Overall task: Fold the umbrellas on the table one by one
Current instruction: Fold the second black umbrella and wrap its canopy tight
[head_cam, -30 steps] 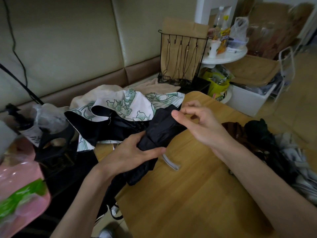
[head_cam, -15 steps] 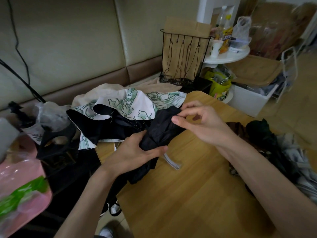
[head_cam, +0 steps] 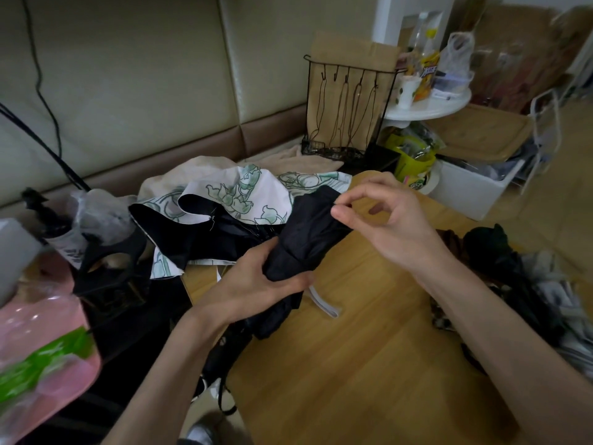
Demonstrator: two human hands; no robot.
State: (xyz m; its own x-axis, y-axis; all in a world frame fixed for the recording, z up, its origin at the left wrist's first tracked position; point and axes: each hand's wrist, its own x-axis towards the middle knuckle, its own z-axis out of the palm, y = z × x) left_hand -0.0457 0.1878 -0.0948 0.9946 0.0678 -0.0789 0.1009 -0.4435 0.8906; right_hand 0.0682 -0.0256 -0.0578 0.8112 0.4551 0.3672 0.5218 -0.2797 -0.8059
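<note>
A wooden surface (head_cam: 353, 364) was pictured nearest the camera, with a white strap (head_cam: 324, 305) seen against it just below the left hand (head_cam: 253, 284). Over the surface's near-left part a half-collapsed black umbrella (head_cam: 308, 232) was held, its nearer part gripped by that hand, whose fingers (head_cam: 288, 279) were curled round the bunched cloth. The umbrella's long axis was set from near-left to far-right, so that its farther end was presented to the right hand (head_cam: 391, 229). There a fold of canopy appeared to be pinched between thumb and forefinger, the remaining fingers being loosely curled. The right hand was judged better placed for the next gathering of cloth round the shaft, with the left serving as anchor. A heap of dark umbrellas (head_cam: 500, 261) was seen at the right edge. A floral-printed umbrella (head_cam: 231, 200) was spread beyond, and a wire rack (head_cam: 346, 114) was seen behind it.
</note>
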